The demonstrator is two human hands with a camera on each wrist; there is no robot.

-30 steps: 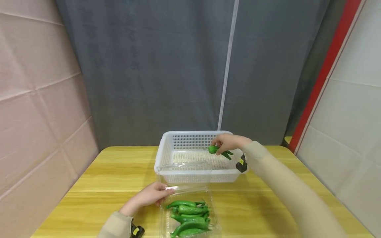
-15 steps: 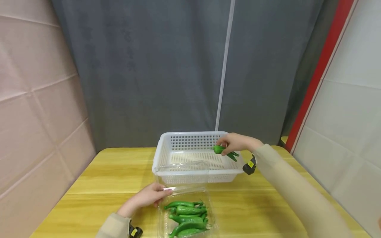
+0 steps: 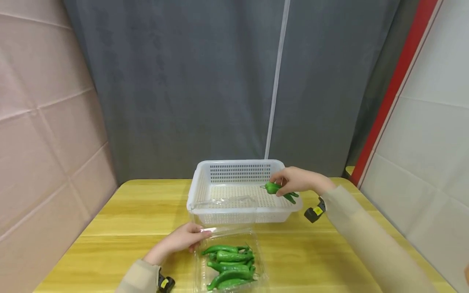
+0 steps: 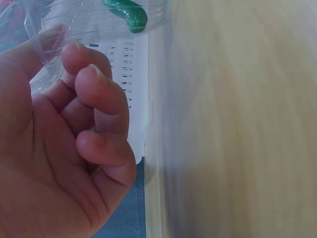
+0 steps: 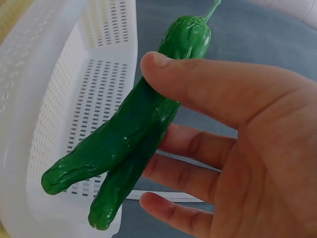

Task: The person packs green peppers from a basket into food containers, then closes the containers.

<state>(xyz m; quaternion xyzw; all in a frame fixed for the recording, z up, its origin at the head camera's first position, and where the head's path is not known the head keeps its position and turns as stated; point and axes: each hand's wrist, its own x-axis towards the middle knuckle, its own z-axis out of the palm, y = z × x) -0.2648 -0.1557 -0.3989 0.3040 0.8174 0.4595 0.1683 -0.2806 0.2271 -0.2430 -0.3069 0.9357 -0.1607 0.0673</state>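
My right hand [image 3: 302, 180] pinches two green chili peppers [image 5: 131, 121] between thumb and fingers, above the right end of a white slotted plastic basket [image 3: 196, 191]. The peppers lie close together, their tips spread apart in the right wrist view. With thumb and index finger, my left hand [image 3: 183, 238] grips the left edge of a clear plastic clamshell box [image 3: 261, 264], near its fold. Several green peppers [image 3: 233, 257] lie in the box. Its raised clear lid overlaps the basket's front wall. In the left wrist view the other left fingers are curled loosely.
Basket and box stand on a yellow wood-grain table [image 3: 146, 207]. A grey curtain [image 3: 183, 89] hangs behind its far edge. Light panels flank both sides, the right one bordered by a red strip [image 3: 395, 97]. A camera [image 3: 315, 211] is strapped to the right wrist.
My right hand has shifted to the right over the basket, still holding the peppers. The left hand keeps its grip on the box, and the head view has turned slightly.
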